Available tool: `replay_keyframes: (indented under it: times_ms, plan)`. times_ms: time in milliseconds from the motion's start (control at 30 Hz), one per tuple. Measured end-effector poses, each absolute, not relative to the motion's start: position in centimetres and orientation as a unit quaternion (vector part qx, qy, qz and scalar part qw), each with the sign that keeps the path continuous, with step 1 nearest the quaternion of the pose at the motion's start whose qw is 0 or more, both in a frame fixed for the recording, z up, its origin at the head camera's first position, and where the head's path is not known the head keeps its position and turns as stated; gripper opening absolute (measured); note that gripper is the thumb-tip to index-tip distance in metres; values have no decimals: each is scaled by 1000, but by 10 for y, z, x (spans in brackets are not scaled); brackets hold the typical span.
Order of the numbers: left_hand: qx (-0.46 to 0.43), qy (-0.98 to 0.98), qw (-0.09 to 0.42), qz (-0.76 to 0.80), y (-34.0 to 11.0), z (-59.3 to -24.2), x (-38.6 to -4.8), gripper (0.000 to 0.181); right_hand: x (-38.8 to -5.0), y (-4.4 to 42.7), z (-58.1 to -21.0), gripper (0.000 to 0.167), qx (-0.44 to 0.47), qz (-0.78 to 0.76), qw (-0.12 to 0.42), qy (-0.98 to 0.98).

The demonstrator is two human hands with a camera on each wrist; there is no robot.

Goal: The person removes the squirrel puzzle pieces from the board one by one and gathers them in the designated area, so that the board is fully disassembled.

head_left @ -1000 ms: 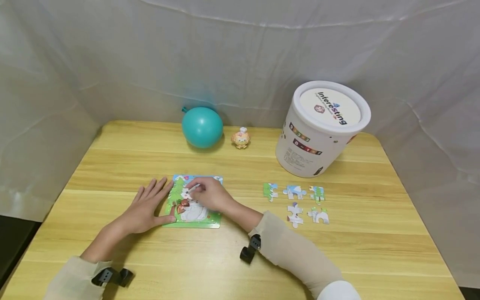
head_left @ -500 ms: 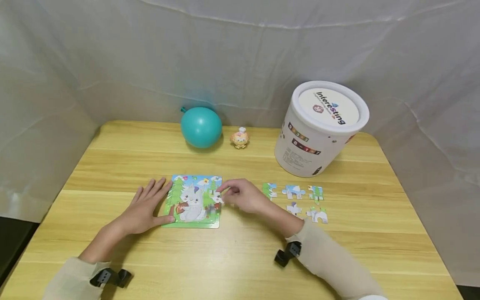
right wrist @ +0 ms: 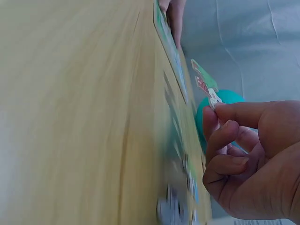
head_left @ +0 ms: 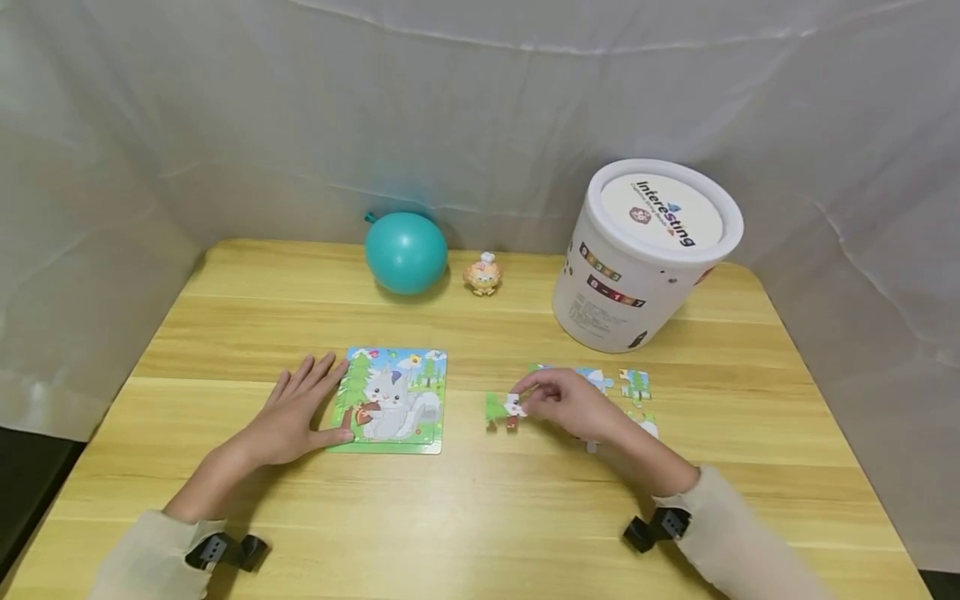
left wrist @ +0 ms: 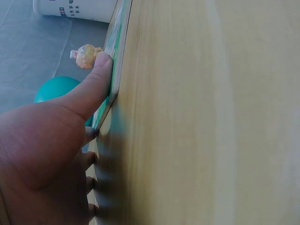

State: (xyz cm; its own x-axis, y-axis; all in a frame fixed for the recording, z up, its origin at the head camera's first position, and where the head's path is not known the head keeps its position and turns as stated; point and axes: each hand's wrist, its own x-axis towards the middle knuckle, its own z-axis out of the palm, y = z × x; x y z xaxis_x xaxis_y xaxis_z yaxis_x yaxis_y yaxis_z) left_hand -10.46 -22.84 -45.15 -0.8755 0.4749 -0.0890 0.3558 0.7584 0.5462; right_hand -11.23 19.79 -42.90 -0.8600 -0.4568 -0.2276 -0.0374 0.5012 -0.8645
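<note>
At the near edge of the yellow wood-grain table, two beige sleeves reach in, each with a small black camera at the wrist. The left hand lies with fingers spread on the tabletop, its thumb touching the lower left corner of a flat, square jigsaw board picturing a grey squirrel. To the right of the board and apart from it, the right hand pinches a thin green, white and reddish-brown jigsaw piece between thumb and index finger, raised above the table, the other fingers curled. Under and behind this hand lie loose, multicoloured jigsaw pieces, some partly hidden. Farther back stands a white, lidded cylindrical tub marked "Interesting"; to its left sit a small orange figurine in a white hat and, near that, a glossy teal balloon. Behind everything hangs pale grey cloth.
</note>
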Motion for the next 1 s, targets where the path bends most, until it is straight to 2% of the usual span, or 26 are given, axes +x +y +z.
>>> replay_keyframes:
  times_ms: [167, 433, 1000]
  plan:
    - [213, 933, 135, 255, -228, -448, -105, 100, -105, 221, -431, 19, -124, -468, 220, 847]
    - [214, 934, 135, 253, -228, -449, -106, 100, -95, 238, -435, 16, -123, -429, 196, 873]
    - [215, 935, 135, 248, -227, -445, -105, 100, -93, 240, -436, 13, -138, -366, 153, 907]
